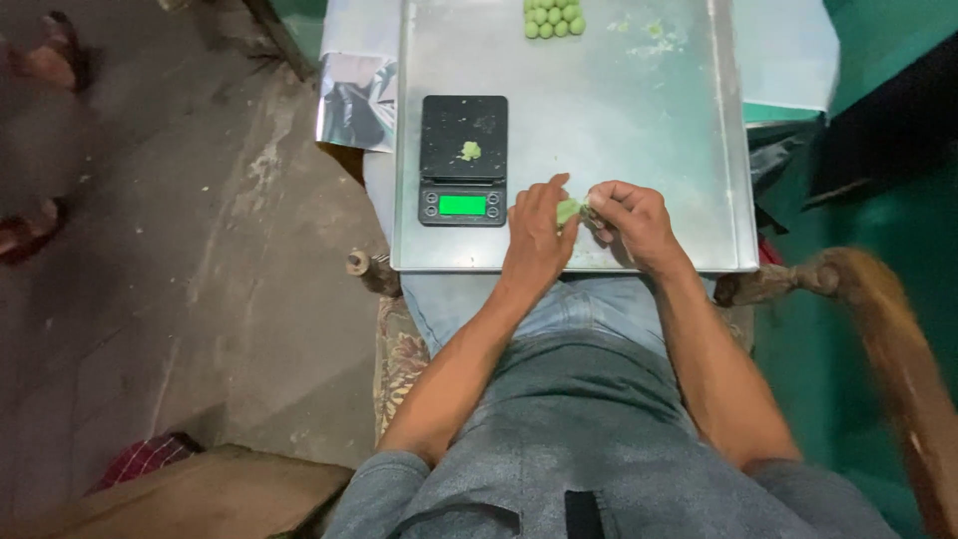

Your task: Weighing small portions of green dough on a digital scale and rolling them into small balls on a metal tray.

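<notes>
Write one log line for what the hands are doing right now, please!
left hand: pinching green dough piece | right hand: pinching same piece | black scale: small green bit on top | metal tray: green balls at far edge

Tray [718,200]: scale [463,160] at the left edge, a dough bit [469,151] on it. Dough balls [554,17] clustered at the far edge. Both hands, left [535,235] and right [631,222], near the near edge, right of the scale, a dough lump [568,211] between them.
</notes>
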